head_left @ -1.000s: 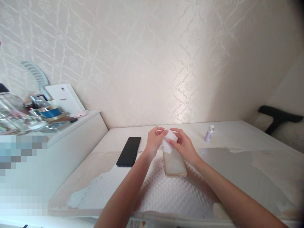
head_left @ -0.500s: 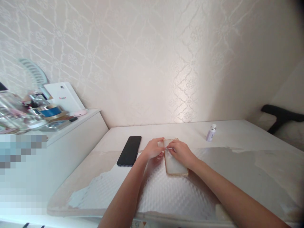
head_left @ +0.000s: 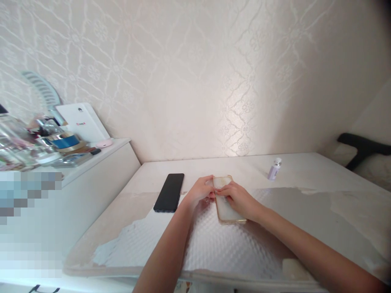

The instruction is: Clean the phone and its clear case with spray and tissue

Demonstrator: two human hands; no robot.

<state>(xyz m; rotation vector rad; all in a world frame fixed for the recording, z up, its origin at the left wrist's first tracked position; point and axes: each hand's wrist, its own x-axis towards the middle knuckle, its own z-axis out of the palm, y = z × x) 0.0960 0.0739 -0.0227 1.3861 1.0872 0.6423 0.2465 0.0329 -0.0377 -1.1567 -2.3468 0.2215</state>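
Both hands press down on a clear, yellowed phone case [head_left: 227, 203] lying flat on the table [head_left: 305, 171]: the left hand [head_left: 200, 193] pinches its left edge with fingers closed, while the right hand [head_left: 240, 199] lies over its middle, fingers closed on a small white wipe that is barely visible. Left of them, a glossy black smartphone [head_left: 169, 192] rests face up on the table's bubble-textured clear cover [head_left: 214, 244]. Right of the hands, well apart, a small lavender bottle [head_left: 274, 169] with a white cap stands upright. A second ago the hands held the white wipe up above the case; it is now pressed down on the case.
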